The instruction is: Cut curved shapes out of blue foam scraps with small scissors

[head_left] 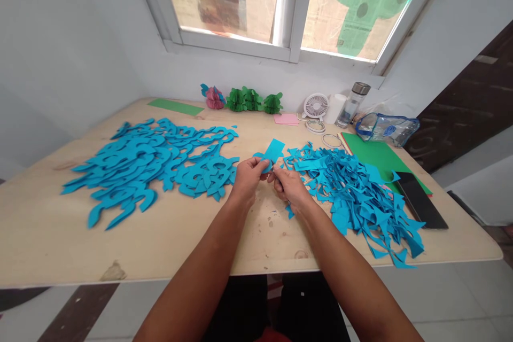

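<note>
My left hand [249, 173] is closed, pinching a piece of blue paper [274, 150] between thumb and fingers above the table's middle. Right beside it, my right hand [289, 186] is closed around scissors [274, 169], mostly hidden by the fingers, with the blades at the paper's lower edge. To the left lies a broad spread of curved blue paper cutouts [132, 157], overlapping in layers. A heap of jagged blue paper scraps [352, 187] lies to the right of my right hand.
Green paper sheets [377, 152] and a black strip [420, 200] lie at the right. Along the back stand green paper ornaments [251, 99], a pink one [215, 98], a small fan [316, 105], a bottle [353, 104] and a clear pouch [388, 128]. Tape rolls [315, 126] lie before the fan.
</note>
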### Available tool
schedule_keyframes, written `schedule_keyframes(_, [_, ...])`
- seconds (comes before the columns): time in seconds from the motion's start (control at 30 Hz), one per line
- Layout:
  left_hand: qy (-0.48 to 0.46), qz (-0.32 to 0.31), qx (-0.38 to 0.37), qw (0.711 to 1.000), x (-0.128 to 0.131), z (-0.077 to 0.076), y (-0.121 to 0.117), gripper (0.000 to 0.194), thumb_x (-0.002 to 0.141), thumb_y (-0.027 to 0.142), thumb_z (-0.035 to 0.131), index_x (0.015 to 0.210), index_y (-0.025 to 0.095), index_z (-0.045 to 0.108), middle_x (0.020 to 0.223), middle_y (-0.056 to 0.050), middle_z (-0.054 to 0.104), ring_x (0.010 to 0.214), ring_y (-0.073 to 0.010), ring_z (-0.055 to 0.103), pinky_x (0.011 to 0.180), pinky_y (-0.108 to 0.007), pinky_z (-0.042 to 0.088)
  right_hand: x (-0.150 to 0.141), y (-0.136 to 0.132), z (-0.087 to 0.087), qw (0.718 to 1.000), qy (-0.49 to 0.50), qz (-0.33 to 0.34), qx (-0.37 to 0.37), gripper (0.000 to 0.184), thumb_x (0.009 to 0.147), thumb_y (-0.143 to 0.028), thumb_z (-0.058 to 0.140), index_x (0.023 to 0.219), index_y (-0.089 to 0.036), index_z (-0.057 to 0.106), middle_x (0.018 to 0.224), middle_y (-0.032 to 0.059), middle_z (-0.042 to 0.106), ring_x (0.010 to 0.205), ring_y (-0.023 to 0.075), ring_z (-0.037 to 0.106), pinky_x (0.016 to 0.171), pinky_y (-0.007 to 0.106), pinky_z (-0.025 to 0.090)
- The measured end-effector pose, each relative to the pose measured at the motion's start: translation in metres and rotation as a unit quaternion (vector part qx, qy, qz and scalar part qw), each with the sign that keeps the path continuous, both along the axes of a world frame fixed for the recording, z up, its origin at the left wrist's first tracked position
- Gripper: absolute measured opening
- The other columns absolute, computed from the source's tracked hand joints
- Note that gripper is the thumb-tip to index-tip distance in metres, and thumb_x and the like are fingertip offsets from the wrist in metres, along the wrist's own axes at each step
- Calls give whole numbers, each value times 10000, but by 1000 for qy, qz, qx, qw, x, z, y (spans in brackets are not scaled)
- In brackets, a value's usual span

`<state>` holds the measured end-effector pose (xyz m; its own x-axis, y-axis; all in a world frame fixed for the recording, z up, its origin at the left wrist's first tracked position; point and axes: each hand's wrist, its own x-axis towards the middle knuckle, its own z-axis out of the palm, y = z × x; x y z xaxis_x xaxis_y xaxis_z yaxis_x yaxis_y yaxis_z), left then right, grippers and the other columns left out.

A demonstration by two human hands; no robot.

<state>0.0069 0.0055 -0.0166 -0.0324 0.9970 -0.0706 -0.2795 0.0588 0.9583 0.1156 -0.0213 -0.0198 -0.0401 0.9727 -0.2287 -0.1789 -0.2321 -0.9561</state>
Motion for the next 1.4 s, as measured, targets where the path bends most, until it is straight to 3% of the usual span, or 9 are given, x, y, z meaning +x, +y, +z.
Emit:
schedule_keyframes(0.53, [-24, -24, -10, 999, 1, 2, -1, 238, 556, 329, 718, 558, 158, 553, 515, 31, 518, 478, -95, 479, 536, -253, 438, 2, 1, -1, 1000, 0, -2, 9, 400, 759, -544, 608, 622, -178, 525, 348, -94, 347, 300, 41, 198, 338, 220, 90])
schedule_keyframes(0.93, [-17, 15, -21, 1000, -4, 5, 1, 264, 509, 361, 758, 564, 158, 597, 574, 5, 551, 539, -106, 479, 487, -216, 404, 1, 1, 2, 1000, -25, -6, 13, 421, 739, -557, 601, 580, -170, 550, 330, -88, 337, 304, 42, 190, 352, 217, 83])
schedule_keyframes(1.2, [-119, -42, -84, 988, -10, 2, 5, 220, 493, 270, 764, 581, 161, 593, 577, 16, 559, 547, -114, 509, 531, -252, 458, 3, 1, 4, 999, -44, 13, 29, 419, 747, -560, 592, 586, -175, 553, 328, -89, 334, 311, 47, 193, 358, 224, 97])
schedule_keyframes(1.4, [-197, -97, -123, 968, -11, 4, 5, 151, 549, 163, 726, 602, 173, 585, 669, -3, 627, 651, -136, 592, 679, -291, 526, 4, 1, 6, 997, -53, 12, 53, 462, 750, -592, 579, 543, -198, 453, 341, -86, 309, 322, 49, 200, 356, 219, 110])
